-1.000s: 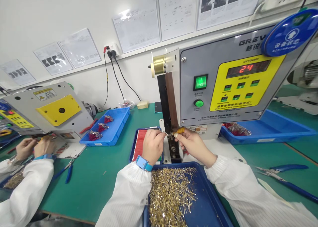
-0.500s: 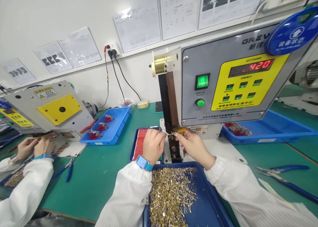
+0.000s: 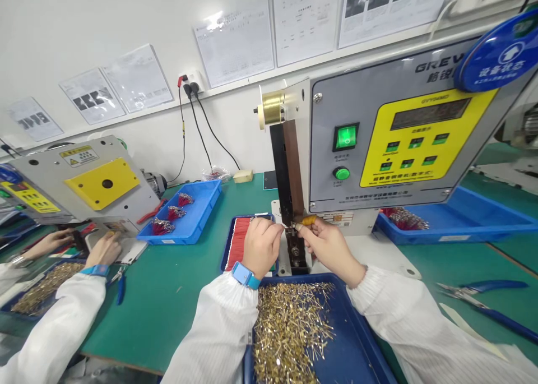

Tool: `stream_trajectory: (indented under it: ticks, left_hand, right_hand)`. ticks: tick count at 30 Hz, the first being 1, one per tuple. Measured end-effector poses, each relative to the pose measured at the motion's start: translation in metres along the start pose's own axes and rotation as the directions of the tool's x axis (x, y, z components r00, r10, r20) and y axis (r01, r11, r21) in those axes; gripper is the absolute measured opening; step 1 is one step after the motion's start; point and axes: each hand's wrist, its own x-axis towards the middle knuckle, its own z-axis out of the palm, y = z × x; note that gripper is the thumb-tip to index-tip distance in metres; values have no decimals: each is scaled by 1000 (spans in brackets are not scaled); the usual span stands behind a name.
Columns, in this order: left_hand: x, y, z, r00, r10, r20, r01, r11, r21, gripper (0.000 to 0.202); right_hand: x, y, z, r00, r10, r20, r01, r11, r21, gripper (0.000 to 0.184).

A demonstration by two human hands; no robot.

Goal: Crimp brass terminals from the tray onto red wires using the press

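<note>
Fingertips together at the foot of the press (image 3: 378, 148), just in front of its dark upright column and above the small die block (image 3: 295, 253). Left hand (image 3: 261, 244) curled almost shut, thumb and forefinger pinched on one end of a thin metal piece (image 3: 289, 225), too small to tell whether wire or terminal. Wore a blue wristband (image 3: 244, 274) under a white sleeve. Right hand (image 3: 325, 246) likewise closed, forefinger in an orange finger cot (image 3: 309, 220), tips nipped on the other end of the same piece, the remaining fingers folded under. Held the piece level between the two hands, right at the column's lower edge. Below the wrists, a blue tray (image 3: 361, 339) heaped with brass terminals (image 3: 290, 328); behind the left hand, a smaller tray of red wires (image 3: 237, 241). Off to the right on the green mat (image 3: 180, 283), blue-handled pliers (image 3: 474, 287). Far left, a co-worker's hand (image 3: 103, 249) at a second machine (image 3: 84, 188).
</note>
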Motion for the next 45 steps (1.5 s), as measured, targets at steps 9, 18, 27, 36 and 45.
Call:
stream_trajectory:
  ticks: [9,18,27,36,45]
  left_hand:
    - [0,0,0,1000,-1,0,1,1000,-9,14]
    - [0,1,0,1000,-29,-5,29,999,-39,14]
    - [-1,2,1,999,-44,-1,44,997,-67,13]
    - [-1,2,1,998,-60,-7,59,995,-84,12]
    - [-2,-2,2,993,-113,-40,111,992,-63,14]
  right_hand:
    - [-1,0,4,1000,13,-26,-9,989,146,33]
    - [-2,-5,3,999,45,-2,-44,985,169,39]
    - [-4,-7,1,1000,16,-15,-14,997,70,37]
    - [-4,-9,0,1000,14,4,-15,993,119,34]
    - [-5,-5,5,998,8,-68,-2,996,95,34]
